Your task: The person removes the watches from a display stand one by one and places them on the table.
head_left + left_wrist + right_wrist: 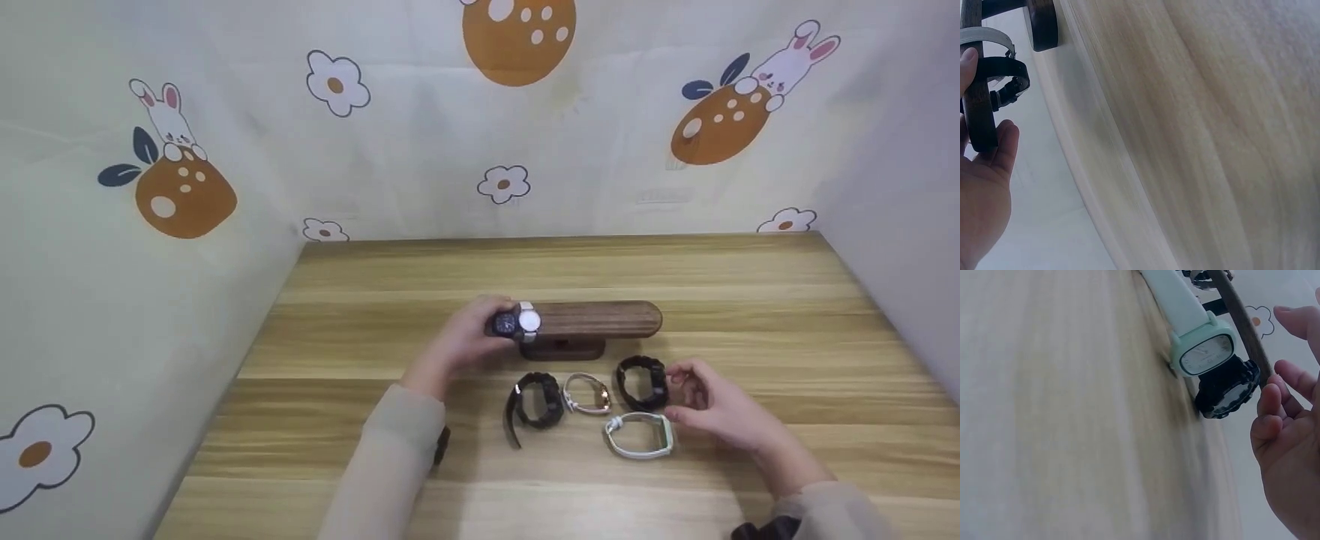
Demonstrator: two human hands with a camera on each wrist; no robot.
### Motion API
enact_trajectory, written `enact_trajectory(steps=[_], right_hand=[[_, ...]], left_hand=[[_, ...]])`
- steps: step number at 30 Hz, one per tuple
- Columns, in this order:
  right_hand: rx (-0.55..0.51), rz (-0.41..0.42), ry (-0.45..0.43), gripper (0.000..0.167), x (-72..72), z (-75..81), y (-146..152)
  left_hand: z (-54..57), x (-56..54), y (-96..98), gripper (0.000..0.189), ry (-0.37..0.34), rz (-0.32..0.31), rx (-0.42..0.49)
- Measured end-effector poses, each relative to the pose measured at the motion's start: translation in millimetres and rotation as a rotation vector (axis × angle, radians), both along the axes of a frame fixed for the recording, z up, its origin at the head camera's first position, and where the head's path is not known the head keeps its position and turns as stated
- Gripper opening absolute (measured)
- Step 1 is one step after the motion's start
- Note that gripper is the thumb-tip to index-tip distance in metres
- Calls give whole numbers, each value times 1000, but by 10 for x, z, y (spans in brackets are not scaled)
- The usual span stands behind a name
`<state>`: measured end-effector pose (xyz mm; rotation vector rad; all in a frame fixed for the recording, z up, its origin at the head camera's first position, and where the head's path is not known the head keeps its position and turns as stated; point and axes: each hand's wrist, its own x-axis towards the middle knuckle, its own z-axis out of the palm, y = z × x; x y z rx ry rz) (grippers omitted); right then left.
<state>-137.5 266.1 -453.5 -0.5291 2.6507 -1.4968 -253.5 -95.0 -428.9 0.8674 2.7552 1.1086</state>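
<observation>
A wooden watch stand [600, 319] has a round bar on a dark base. At its left end my left hand [471, 330] grips around a black square-faced watch [505, 324], thumb and fingers on opposite sides of it. Beside that watch, a white round-faced watch [529, 321] is strapped on the bar. My right hand [712, 401] has loosely curled fingers and holds nothing. Its fingertips are right by a chunky black watch [643, 384] and a pale green watch [641, 436] on the table.
Another black watch [538, 401], its strap end trailing, and a slim white-and-gold watch [588, 394] lie in front of the stand. The wooden table [337, 465] meets a patterned wall covering [420, 150] at the back and sides.
</observation>
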Motion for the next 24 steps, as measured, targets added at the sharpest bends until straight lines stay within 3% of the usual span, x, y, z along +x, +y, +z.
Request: enact_trajectory(steps=[5, 11, 17, 24], right_hand=[[-42, -36, 8, 51, -72, 61, -35], [24, -54, 149, 45, -209, 127, -79], [75, -95, 201, 39, -309, 197, -136], [128, -125, 273, 42, -434, 235, -156]], left_hand=[[-9, -12, -1, 53, 2, -2, -9], [-17, -22, -14, 53, 34, -10, -28], [-16, -20, -16, 53, 23, -9, -18], [1, -8, -11, 55, 2, 5, -21]])
